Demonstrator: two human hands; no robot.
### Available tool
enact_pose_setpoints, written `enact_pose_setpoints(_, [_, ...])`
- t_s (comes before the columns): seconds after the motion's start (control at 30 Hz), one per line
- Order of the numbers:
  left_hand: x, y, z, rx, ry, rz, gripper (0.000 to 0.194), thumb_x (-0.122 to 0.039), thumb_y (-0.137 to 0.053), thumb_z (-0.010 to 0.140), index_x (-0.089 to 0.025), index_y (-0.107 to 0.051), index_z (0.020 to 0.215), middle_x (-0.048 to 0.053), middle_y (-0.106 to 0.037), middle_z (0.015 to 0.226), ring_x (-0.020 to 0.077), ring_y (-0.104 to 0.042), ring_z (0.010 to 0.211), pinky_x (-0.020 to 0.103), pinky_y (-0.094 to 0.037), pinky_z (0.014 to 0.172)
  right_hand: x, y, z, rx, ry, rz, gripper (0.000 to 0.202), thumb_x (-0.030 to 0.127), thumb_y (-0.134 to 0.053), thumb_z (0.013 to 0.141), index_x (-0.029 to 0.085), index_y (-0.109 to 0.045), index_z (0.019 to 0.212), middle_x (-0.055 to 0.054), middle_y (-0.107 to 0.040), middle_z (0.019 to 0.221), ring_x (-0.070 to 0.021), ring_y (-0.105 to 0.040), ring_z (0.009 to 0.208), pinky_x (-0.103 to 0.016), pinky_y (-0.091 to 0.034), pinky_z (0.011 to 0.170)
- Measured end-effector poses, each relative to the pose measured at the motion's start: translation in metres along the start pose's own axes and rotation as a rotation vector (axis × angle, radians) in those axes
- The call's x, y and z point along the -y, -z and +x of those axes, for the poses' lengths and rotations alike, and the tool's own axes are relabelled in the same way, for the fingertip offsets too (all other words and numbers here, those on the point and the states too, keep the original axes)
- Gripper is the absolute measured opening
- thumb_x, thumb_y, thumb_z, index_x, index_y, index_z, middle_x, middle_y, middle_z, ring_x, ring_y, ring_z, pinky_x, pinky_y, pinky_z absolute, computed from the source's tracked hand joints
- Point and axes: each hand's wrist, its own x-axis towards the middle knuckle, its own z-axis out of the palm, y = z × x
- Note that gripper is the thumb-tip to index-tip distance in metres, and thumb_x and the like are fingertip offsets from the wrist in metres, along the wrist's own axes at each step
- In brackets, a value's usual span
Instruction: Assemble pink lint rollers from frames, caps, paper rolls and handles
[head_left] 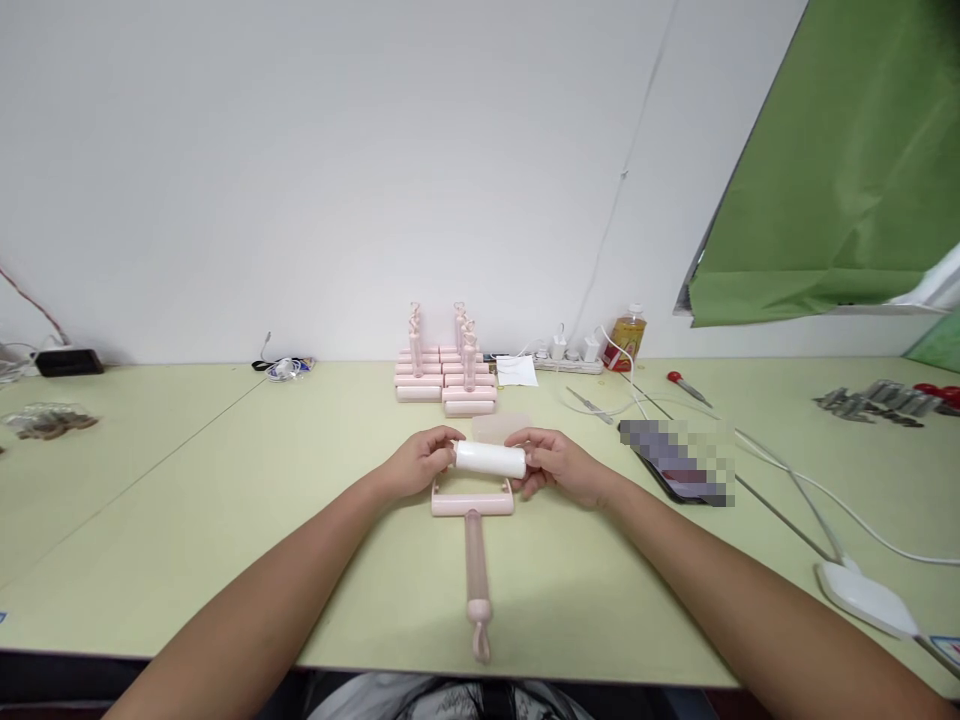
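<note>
Between both hands a white lint roller refill (490,459) is held level by its two ends. My left hand (421,461) grips its left end, fingers closed. At the right end my right hand (559,465) has its thumb and fingers closed on it. Just below the roll lies a pink lint roller handle (476,560) with its cross frame (472,505) towards the roll and its loop end towards me. A pale translucent cover (500,427) sits behind the roll, partly hidden by it and by my right hand.
Several pink lint rollers (444,380) stand grouped near the wall. To the right are a phone (675,465), white cables, a tweezers-like tool (589,405), a power strip (568,365) and a yellow bottle (628,335). Metal parts (874,400) lie far right; a bagged bundle (49,420) lies far left.
</note>
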Motion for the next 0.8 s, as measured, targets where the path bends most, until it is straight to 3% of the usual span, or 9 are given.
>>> enact_pose_setpoints(0.23, [0.007,-0.003,0.002,-0.015,0.025,0.039,0.037,-0.030,-0.044,0.084,-0.019,-0.057,0.116,-0.003,-0.050,0.068,0.0117,-0.048,0.059,0.022,-0.040,0.053,-0.002,-0.001,0.006,-0.101,0.085,-0.092,0.031,0.019,-0.055,0.066,0.014,-0.063,0.096,0.000,-0.068,0.064,-0.0144,-0.066,0.052,-0.025,-0.057,0.049])
enact_pose_setpoints(0.37, [0.007,-0.003,0.003,-0.051,0.024,0.065,0.038,-0.032,-0.043,0.085,-0.019,-0.058,0.117,-0.003,-0.050,0.064,0.0122,-0.048,0.057,0.022,-0.040,0.051,-0.004,0.001,0.007,-0.147,0.089,-0.018,0.031,0.016,-0.058,0.064,0.016,-0.064,0.094,-0.002,-0.068,0.074,-0.0168,-0.069,0.060,-0.027,-0.058,0.051])
enact_pose_setpoints(0.5, [0.011,-0.004,0.005,-0.077,0.067,0.083,0.039,-0.034,-0.042,0.086,-0.019,-0.057,0.119,-0.003,-0.050,0.060,0.0125,-0.050,0.055,0.021,-0.040,0.049,-0.006,0.004,0.009,-0.198,0.036,0.095,0.036,0.010,-0.061,0.064,0.018,-0.064,0.099,-0.003,-0.070,0.085,-0.0180,-0.072,0.068,-0.032,-0.063,0.064])
enact_pose_setpoints(0.67, [0.016,-0.004,0.009,-0.112,0.157,0.091,0.031,-0.027,-0.047,0.081,-0.019,-0.061,0.107,-0.001,-0.057,0.068,0.0119,-0.051,0.051,0.021,-0.038,0.046,-0.008,0.004,0.009,-0.223,0.017,0.072,0.032,0.008,-0.061,0.071,0.018,-0.065,0.101,-0.004,-0.070,0.091,-0.0167,-0.073,0.072,-0.030,-0.064,0.070])
enact_pose_setpoints(0.8, [0.017,0.000,0.010,-0.188,0.145,0.289,0.022,-0.022,-0.052,0.076,-0.018,-0.067,0.092,0.002,-0.063,0.074,0.0144,-0.055,0.060,0.023,-0.039,0.053,-0.011,0.004,0.011,-0.226,0.024,0.067,0.039,0.003,-0.059,0.069,0.019,-0.065,0.105,-0.004,-0.069,0.095,-0.0159,-0.073,0.073,-0.029,-0.064,0.069])
